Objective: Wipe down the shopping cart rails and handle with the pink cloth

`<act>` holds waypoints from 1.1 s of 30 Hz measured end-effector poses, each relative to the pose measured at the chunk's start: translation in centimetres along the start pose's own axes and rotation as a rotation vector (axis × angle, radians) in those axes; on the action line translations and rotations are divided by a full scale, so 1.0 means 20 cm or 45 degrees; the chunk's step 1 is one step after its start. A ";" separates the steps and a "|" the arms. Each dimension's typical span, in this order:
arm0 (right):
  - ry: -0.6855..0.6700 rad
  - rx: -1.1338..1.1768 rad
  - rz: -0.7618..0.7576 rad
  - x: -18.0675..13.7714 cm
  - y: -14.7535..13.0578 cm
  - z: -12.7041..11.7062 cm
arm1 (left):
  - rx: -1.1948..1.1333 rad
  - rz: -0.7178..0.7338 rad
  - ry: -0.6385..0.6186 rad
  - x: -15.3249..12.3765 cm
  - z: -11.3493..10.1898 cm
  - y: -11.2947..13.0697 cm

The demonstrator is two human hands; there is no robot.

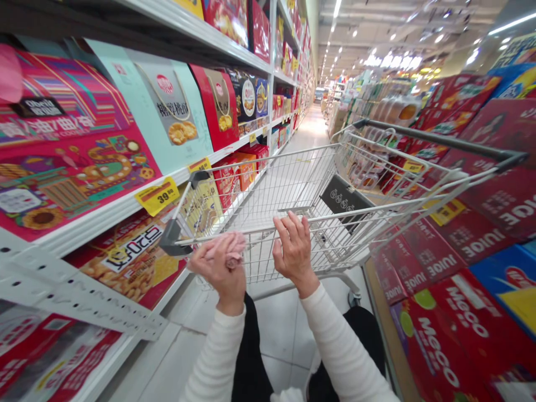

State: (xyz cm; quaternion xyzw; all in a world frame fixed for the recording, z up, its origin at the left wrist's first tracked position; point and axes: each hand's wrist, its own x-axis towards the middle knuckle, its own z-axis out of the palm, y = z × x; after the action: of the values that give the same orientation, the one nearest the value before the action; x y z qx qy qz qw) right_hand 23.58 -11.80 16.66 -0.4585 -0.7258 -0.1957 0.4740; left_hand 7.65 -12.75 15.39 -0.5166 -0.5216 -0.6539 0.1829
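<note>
A wire shopping cart (268, 245) stands in front of me, its long side rim facing me and its dark handle bar (444, 138) off to the right. My left hand (224, 273) is closed around a crumpled pink cloth (226, 247), close to the rim near the cart's grey front corner. To its right, my right hand (293, 251) is at the same rim with fingers stretched upward and apart. Nothing shows within those fingers; whether they touch the wires I cannot tell for sure. Inside the cart a dark panel (345, 201) with round symbols sits toward the handle end.
On the left, a shelf (100, 223) holds boxed gift packs, with a yellow price tag (158, 195) at its edge. Stacked red cartons (448, 329) border the right side. A tiled aisle (310, 128) runs away beyond the cart. My legs show just below my hands.
</note>
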 end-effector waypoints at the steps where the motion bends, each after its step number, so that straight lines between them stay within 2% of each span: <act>1: -0.015 0.004 -0.010 0.00 0.01 0.01 | 0.049 -0.055 0.078 0.05 -0.03 -0.05; 4: -0.007 0.026 0.005 -0.02 0.01 0.04 | 0.169 -0.125 0.184 0.16 -0.10 -0.17; 6: 0.024 0.048 0.029 -0.03 -0.01 0.06 | 0.166 -0.104 0.118 0.18 -0.10 -0.17; 12: 0.042 0.070 0.071 -0.03 -0.01 0.09 | -0.071 0.208 -0.328 0.04 0.06 0.11; 14: 0.033 0.054 0.031 -0.03 0.02 0.08 | -0.107 0.285 -0.381 -0.01 0.09 0.14; 16: 0.018 0.036 -0.003 -0.03 0.04 0.07 | -0.090 0.313 -0.316 -0.03 0.09 0.10; 18: 0.014 0.033 -0.012 -0.03 0.04 0.06 | -0.047 0.307 -0.190 -0.04 0.06 0.00; 21: 0.034 0.063 0.006 -0.03 0.04 0.06 | 0.050 0.239 -0.023 -0.03 -0.01 -0.14; 24: 0.064 0.096 0.043 -0.04 0.03 0.08 | 0.122 0.160 0.046 -0.01 -0.03 -0.21; 27: 0.062 0.104 0.066 -0.04 0.03 0.09 | 0.131 0.171 0.023 -0.03 -0.02 -0.24; 31: 0.021 0.083 0.052 -0.04 0.04 0.09 | 0.094 0.176 -0.160 -0.06 -0.06 -0.29; 33: 0.021 0.077 0.041 -0.04 0.04 0.08 | 0.071 0.183 -0.208 -0.03 -0.10 -0.30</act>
State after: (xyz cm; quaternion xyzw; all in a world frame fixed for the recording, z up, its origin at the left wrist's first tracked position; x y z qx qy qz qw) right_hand 23.50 -10.62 14.97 -0.4541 -0.7200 -0.1697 0.4967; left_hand 2.26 -12.44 12.11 -0.5990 -0.5144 -0.5801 0.2003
